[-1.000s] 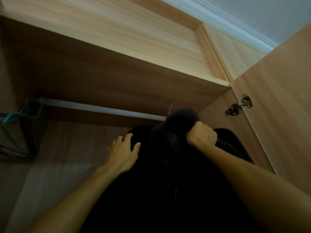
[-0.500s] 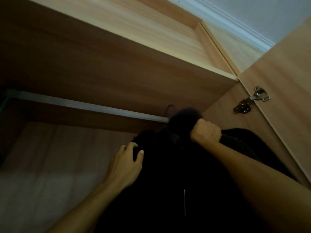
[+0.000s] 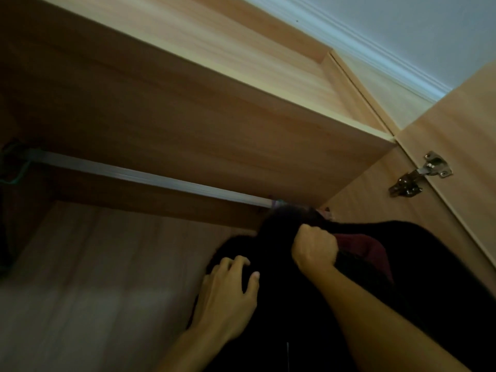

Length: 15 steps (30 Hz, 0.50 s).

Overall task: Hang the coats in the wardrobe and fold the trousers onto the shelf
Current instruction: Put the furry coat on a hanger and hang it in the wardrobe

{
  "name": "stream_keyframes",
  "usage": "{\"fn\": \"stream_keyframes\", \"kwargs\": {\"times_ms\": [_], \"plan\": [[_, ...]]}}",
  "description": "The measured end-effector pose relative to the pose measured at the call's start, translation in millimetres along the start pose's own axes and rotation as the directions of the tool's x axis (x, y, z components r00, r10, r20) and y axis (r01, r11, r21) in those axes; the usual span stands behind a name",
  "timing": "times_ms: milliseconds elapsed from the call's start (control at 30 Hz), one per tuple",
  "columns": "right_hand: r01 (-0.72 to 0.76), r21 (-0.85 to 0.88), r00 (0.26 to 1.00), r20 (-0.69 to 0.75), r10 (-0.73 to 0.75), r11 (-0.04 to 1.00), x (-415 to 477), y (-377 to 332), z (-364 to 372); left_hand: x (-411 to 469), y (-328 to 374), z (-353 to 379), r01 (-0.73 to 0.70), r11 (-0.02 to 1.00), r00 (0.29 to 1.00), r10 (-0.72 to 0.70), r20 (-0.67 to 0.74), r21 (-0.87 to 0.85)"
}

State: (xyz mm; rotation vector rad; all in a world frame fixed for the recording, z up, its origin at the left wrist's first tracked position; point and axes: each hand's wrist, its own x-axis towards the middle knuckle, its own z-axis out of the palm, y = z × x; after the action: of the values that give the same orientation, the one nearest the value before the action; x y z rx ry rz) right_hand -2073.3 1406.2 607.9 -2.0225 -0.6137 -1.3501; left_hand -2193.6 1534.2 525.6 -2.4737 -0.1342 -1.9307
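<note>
Coat: collar clenched in right hand, shoulder steadied by spread left hand; needed seating squarely on rail.

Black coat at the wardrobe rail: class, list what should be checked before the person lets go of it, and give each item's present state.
1. The right hand grips the black fuzzy coat at its collar: ok.
2. The left hand rests on the coat's shoulder to steady it: ok.
3. The hanger hook is seated over the silver metal rail: cannot tell, as the collar hides it.
4. The light wooden wardrobe door stands open, away from the coat: ok.
5. The dark red fabric beside the right hand is lining, not another garment in the way: cannot tell.
</note>
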Motion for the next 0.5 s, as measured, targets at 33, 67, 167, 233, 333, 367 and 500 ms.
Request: {"fn": "stream_keyframes", "kwargs": {"times_ms": [33,67,167,233,333,367,500], "plan": [[-0.002,-0.009,1.000,-0.006,0.002,1.000,-1,3,2,-2,-2,-2,0.002,1.000,1.000,-0.002,-0.012,-0.016],[0.003,-0.022,1.000,-0.009,-0.004,1.000,-1,7,3,-5,-4,-4,0.010,1.000,1.000,-0.011,-0.019,-0.027],[0.025,-0.059,0.999,-0.019,-0.026,0.998,-4,12,5,-13,-9,-9,0.030,0.998,0.999,-0.032,-0.041,-0.059],[0.061,-0.074,0.998,-0.023,-0.063,0.995,-11,10,6,-22,-12,-11,0.038,0.997,0.998,-0.041,-0.052,-0.063],[0.107,-0.099,0.993,-0.046,-0.112,0.989,-23,6,6,-40,-21,-12,0.063,0.996,0.997,-0.066,-0.039,-0.063],[0.107,-0.097,0.992,-0.049,-0.112,0.989,-27,5,4,-47,-27,-12,0.077,0.995,0.996,-0.080,-0.035,-0.058],[0.132,-0.123,0.989,-0.049,-0.139,0.984,-49,0,-1,-74,-50,-12,0.190,0.978,0.980,-0.194,-0.049,-0.088]]}}
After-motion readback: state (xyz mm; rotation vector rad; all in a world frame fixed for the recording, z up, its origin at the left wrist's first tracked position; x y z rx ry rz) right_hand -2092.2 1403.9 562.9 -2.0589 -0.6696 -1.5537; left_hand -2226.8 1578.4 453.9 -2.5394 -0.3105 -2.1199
